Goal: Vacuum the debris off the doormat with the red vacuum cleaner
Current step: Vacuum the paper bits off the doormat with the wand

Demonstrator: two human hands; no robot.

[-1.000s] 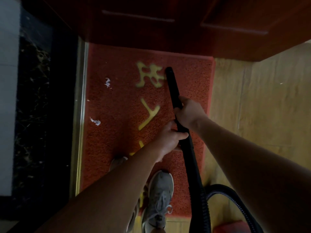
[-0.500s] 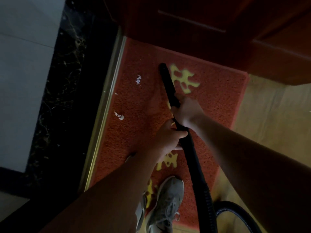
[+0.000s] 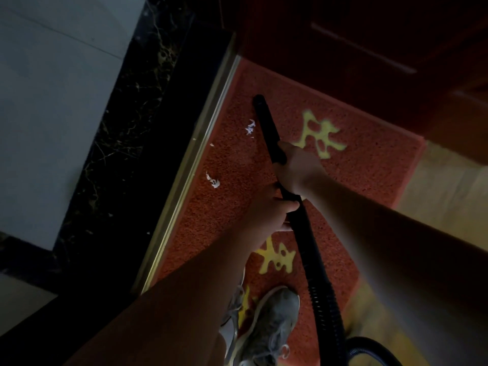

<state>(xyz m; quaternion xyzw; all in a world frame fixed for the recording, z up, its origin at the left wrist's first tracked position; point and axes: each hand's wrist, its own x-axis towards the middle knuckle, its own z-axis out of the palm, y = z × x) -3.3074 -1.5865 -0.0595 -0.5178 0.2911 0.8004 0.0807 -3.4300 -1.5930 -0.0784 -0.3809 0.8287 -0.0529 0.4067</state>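
Head view: black vacuum wand (image 3: pixel 266 122) slanting across red doormat (image 3: pixel 369 167), nozzle end down near the far-left corner. Right hand (image 3: pixel 298 167) gripping mid-wand, left hand (image 3: pixel 266 212) just behind it by the ribbed hose (image 3: pixel 324 299); fingers (image 3: pixel 290 206) curled round the tube. Likely light and rigid, hose floppy, so best steered from the stiff section. White paper scraps (image 3: pixel 250 127) just left of the wand, not yet picked up.
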